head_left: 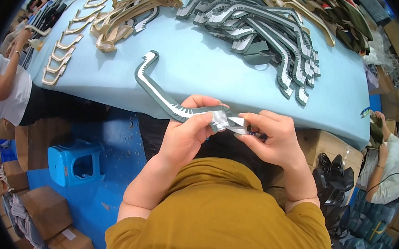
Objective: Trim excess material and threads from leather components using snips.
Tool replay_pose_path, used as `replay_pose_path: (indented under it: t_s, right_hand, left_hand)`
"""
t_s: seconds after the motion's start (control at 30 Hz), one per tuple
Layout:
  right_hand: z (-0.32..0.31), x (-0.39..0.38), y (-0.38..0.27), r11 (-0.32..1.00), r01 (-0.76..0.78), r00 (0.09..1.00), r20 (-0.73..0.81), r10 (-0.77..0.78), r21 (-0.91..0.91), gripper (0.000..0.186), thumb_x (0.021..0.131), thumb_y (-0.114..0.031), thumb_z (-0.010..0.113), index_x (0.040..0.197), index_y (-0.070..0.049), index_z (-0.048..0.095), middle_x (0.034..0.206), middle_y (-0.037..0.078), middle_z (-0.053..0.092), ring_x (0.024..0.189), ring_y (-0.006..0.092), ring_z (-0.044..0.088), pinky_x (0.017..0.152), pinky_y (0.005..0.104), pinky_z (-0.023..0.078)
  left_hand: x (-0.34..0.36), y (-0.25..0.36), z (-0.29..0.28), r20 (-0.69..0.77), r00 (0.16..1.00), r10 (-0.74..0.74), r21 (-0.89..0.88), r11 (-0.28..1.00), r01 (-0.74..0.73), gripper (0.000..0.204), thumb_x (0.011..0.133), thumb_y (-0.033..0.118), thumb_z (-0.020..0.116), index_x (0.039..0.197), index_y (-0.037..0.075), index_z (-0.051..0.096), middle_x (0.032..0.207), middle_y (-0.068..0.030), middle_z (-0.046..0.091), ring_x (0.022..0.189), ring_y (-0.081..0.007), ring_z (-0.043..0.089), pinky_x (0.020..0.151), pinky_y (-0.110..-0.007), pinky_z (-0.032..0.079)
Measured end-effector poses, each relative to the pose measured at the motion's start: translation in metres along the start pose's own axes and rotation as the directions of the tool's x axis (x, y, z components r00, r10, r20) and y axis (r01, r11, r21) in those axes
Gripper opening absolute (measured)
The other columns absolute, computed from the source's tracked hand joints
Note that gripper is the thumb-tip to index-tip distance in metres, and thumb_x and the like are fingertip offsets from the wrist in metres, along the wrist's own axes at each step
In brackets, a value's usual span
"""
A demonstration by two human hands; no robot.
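My left hand (186,130) is closed on the near end of a curved dark-green strip (156,92) with a white band and notched edges, thumb on top. The strip's far part reaches up and left over the table edge. In my right hand (274,134) is a pair of small snips (238,126), held by the fingers, which hide the handles. Their blades are spread and lie right at the strip's ribbed pale end (219,118). Whether the blades touch the material is hard to tell.
The pale blue table (185,69) holds a pile of dark-green strips (267,33) at right and beige ones (128,17) at far left. A blue stool (76,163) and cardboard boxes (46,211) stand at left. Co-workers (9,93) sit at both sides.
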State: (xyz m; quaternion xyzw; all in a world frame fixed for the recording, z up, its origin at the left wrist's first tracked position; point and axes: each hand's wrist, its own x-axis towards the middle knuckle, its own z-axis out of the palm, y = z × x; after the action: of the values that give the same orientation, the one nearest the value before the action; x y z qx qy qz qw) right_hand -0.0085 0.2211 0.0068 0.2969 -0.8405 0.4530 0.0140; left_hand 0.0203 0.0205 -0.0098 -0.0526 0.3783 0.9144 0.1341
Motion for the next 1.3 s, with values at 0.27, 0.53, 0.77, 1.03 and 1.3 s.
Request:
replay_pose_path:
  t_s: [0.27, 0.53, 0.77, 1.03, 1.3]
  right_hand:
    - [-0.001, 0.001, -0.002, 0.979, 0.071, 0.997, 0.017, -0.069, -0.189, 0.028, 0.064, -0.003, 0.072, 0.091, -0.003, 0.064, 0.06, 0.006, 0.053, 0.045, 0.0158, 0.051, 0.042, 0.0251, 0.039]
    - [0.005, 0.011, -0.015, 0.906, 0.127, 0.99, 0.101, -0.094, -0.404, 0.025, 0.065, -0.013, 0.07, 0.087, -0.009, 0.06, 0.062, 0.003, 0.05, 0.052, 0.0197, 0.055, 0.044, 0.0305, 0.042]
    - [0.007, 0.011, -0.016, 0.874, 0.144, 0.988, 0.113, -0.103, -0.465, 0.022, 0.066, -0.014, 0.069, 0.084, -0.008, 0.059, 0.062, 0.002, 0.049, 0.051, 0.0195, 0.054, 0.044, 0.0307, 0.042]
    - [0.011, 0.008, -0.016, 0.82, 0.158, 0.987, 0.099, -0.123, -0.55, 0.028, 0.06, -0.01, 0.072, 0.086, -0.008, 0.06, 0.06, 0.003, 0.048, 0.051, 0.02, 0.053, 0.043, 0.0306, 0.04]
    - [0.008, 0.012, -0.006, 0.994, -0.034, 0.998, -0.052, 0.028, -0.102, 0.02, 0.07, -0.013, 0.068, 0.086, -0.006, 0.057, 0.07, 0.004, 0.057, 0.051, 0.0179, 0.054, 0.045, 0.0281, 0.042]
  left_hand:
    - [0.006, -0.007, -0.001, -0.022, 0.999, -0.027, -0.071, 0.997, 0.025, 0.023, 0.092, 0.011, 0.038, 0.111, 0.0, 0.044, 0.113, -0.02, 0.052, 0.106, -0.0269, 0.053, 0.09, -0.039, 0.045]
    - [0.008, -0.017, 0.007, -0.105, 0.994, 0.037, -0.037, 0.998, -0.041, 0.022, 0.094, 0.011, 0.035, 0.113, 0.002, 0.042, 0.115, -0.0186, 0.05, 0.113, -0.0291, 0.049, 0.093, -0.041, 0.041]
    - [0.008, -0.019, 0.007, -0.102, 0.994, 0.043, -0.062, 0.997, -0.05, 0.021, 0.094, 0.011, 0.036, 0.112, 0.003, 0.043, 0.114, -0.018, 0.05, 0.113, -0.0288, 0.049, 0.093, -0.041, 0.041]
    - [0.01, -0.025, 0.006, -0.116, 0.992, 0.038, -0.137, 0.989, -0.054, 0.019, 0.094, 0.012, 0.036, 0.11, 0.004, 0.043, 0.114, -0.0184, 0.05, 0.112, -0.0294, 0.05, 0.091, -0.041, 0.042]
    - [0.009, -0.021, 0.005, -0.121, 0.993, 0.001, -0.17, 0.985, -0.022, 0.02, 0.094, 0.012, 0.036, 0.111, 0.003, 0.043, 0.113, -0.0186, 0.05, 0.11, -0.0285, 0.05, 0.091, -0.041, 0.042]
